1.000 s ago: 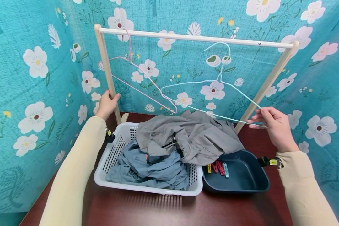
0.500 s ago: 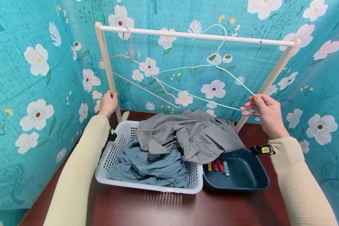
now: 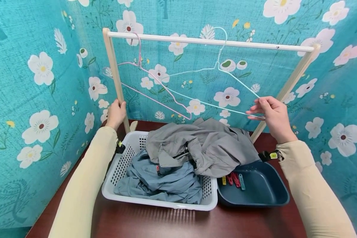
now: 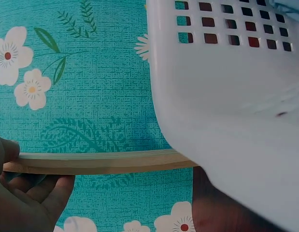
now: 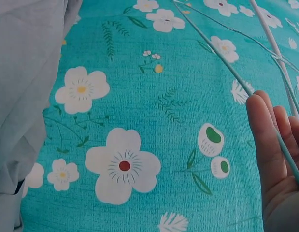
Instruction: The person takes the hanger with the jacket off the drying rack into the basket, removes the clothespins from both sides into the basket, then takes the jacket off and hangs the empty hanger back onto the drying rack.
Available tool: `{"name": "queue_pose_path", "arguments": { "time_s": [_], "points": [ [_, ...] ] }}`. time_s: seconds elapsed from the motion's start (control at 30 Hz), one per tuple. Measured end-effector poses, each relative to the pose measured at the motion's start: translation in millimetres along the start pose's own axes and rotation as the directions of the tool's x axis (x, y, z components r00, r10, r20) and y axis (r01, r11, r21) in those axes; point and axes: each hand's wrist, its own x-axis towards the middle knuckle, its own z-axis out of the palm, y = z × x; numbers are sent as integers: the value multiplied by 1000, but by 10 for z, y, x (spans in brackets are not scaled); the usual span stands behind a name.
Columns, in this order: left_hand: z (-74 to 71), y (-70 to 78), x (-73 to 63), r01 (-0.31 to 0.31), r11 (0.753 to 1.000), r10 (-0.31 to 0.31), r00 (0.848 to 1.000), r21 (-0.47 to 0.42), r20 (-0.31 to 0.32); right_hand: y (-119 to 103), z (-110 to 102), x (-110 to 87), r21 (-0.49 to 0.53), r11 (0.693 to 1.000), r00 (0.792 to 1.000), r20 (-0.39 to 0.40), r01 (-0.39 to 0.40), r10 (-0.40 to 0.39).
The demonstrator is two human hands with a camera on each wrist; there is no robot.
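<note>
In the head view my left hand grips the left post of a wooden rack. The left wrist view shows thumb and fingers on either side of that post. My right hand holds the right end of a mint-green hanger, thumb and fingers about its wire. This hanger's hook curves above the white rod, its body slanting below. A pink hanger hangs from the rod at the left. From the right wrist view, the green wire runs up from between my fingers.
A white perforated basket holds blue-grey cloth. A grey garment with a zip drapes over its back and right side. To the right, a dark blue tub contains several clothespins. Floral fabric stands behind and at both sides.
My right hand has moved left and slightly up with the mint-green hanger. Its hook has risen from below the rod's top to arch over it. My left hand keeps its grip.
</note>
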Motion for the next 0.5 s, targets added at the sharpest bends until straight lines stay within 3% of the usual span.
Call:
{"name": "queue_pose_path", "arguments": {
  "time_s": [0.5],
  "points": [
    [55, -92, 19, -31, 999, 30, 999, -30, -35, 124, 280, 179, -49, 996, 996, 44, -81, 83]
  ]
}}
